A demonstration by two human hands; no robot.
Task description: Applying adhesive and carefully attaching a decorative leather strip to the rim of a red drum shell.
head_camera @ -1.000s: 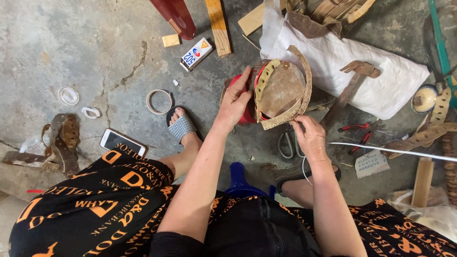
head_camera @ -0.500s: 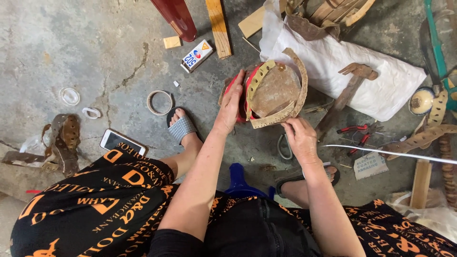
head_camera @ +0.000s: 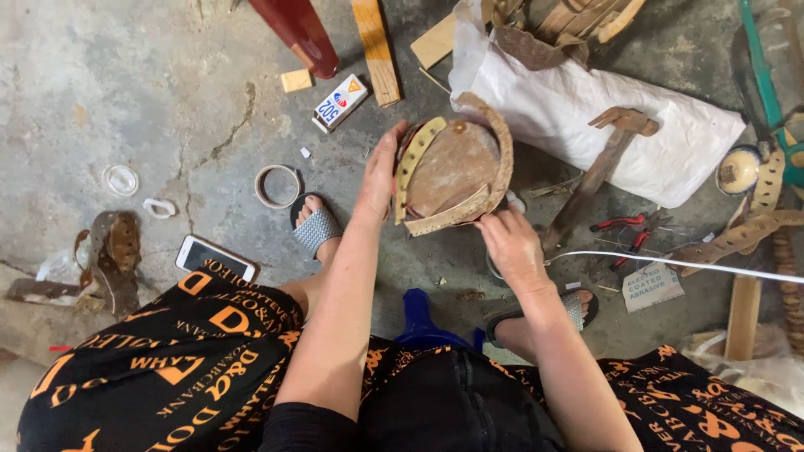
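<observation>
holding one leather piece [head_camera: 452, 172] | left hand [head_camera: 378, 180] grip clasping edge | right hand [head_camera: 511, 243] grip pinching strap

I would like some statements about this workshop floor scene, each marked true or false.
1. Both hands touch the brown leather piece. True.
2. The left hand holds a hammer. False: the hammer lies on the white sack, untouched.
3. A phone lies on the floor beside the left knee. True.
4. The red pliers are in the right hand. False: they lie on the floor.
5. A tape ring lies near the left foot. True.
</observation>
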